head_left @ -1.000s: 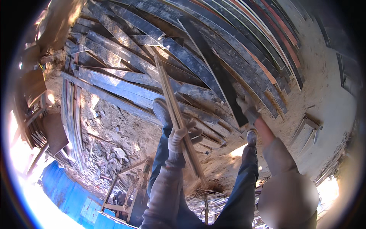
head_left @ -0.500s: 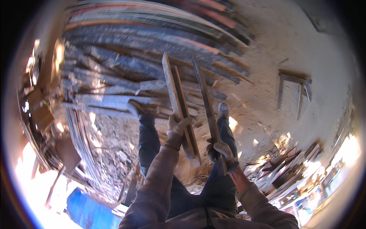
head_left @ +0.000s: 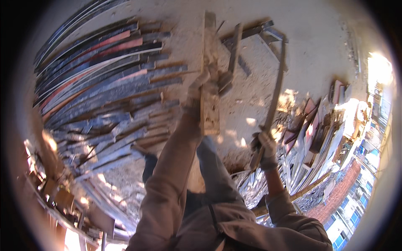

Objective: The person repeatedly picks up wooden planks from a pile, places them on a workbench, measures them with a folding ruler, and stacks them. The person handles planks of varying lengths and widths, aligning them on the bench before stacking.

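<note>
My left hand [head_left: 197,87], in a pale work glove with dark fingertips, is wrapped round a wooden plank [head_left: 210,111] that points away from me. A shorter, narrower wooden strip [head_left: 235,46] stands beside that plank, its near end at the dark fingertips of the same glove. My right hand [head_left: 266,147], gloved too, is closed round the lower part of a long, thin wooden batten [head_left: 276,90]. The batten slants up and away, and its far end overlaps an angled wooden frame [head_left: 253,31] on the ground. Motion blurs parts of both gloves.
Rows of long boards [head_left: 100,75], some reddish, cover the ground at left. Scrap wood [head_left: 312,138] is heaped at right, beyond my right hand. Dusty bare ground [head_left: 238,108] runs between the two piles. A building with blue windows [head_left: 356,215] shows at lower right.
My view and body have turned right, so the board rows now lie further left. Both hands have lifted their wood outward, over the ground near the angled frame; each still grips its pieces.
</note>
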A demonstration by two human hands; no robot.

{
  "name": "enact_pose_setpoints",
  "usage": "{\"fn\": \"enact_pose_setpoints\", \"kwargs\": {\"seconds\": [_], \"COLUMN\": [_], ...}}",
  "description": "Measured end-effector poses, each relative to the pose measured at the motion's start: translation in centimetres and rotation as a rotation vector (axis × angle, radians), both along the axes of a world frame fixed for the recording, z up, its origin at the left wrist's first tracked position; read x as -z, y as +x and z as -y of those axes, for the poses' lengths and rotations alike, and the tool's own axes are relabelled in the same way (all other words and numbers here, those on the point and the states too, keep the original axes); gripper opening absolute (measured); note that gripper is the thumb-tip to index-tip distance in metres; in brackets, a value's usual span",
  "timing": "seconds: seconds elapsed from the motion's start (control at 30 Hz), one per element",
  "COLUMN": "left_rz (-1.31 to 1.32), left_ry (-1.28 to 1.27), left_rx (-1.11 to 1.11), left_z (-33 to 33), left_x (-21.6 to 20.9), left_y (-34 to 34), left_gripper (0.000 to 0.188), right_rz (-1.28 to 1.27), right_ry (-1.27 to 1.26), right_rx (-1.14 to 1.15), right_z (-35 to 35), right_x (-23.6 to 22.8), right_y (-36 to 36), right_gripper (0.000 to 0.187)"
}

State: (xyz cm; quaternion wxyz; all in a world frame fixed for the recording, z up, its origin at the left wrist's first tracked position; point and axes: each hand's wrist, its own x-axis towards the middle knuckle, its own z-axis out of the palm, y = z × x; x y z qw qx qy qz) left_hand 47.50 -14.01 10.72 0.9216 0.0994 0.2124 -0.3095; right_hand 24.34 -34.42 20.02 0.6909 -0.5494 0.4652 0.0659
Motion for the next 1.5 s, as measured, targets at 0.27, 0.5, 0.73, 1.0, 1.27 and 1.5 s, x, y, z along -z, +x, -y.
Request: {"fn": "enact_pose_setpoints", "kwargs": {"seconds": [0.27,0.5,0.73,1.0,1.27,1.5], "left_rz": [-0.238,-0.146,-0.256,-0.643,-1.28,-1.428], "left_ry": [-0.057,0.137,0.722,1.737,1.984,1.718], "left_rx": [-0.118,-0.432,-0.633,-0.753,-0.805,-0.743], "left_z": [-4.4,-14.5,-21.8,-19.3,-7.1,-1.4], "left_x": [-2.4,-9.7,-18.0,-26.8,-21.8,-12.1], "left_y": [0.8,-3.0,-16.1,-50.4,-80.2,-90.2], "left_gripper": [0.05,0.038,0.047,0.094,0.032,0.031], "right_rz": [0.137,0.076,0.031,0.078,-0.006,0.017], "right_ry": [0.396,0.563,0.482,0.282,0.615,0.614], "right_rx": [0.026,-0.36,-0.786,-1.264,-1.699,-2.087], "right_z": [-1.3,-8.4,-13.9,-21.8,-39.0,-44.6], "right_x": [-1.8,-5.5,-10.6,-11.4,-12.9,-15.3], "right_y": [2.6,9.6,11.5,9.2,-5.3,-19.5], "right_gripper": [0.054,0.051,0.038,0.035,0.026,0.042]}}
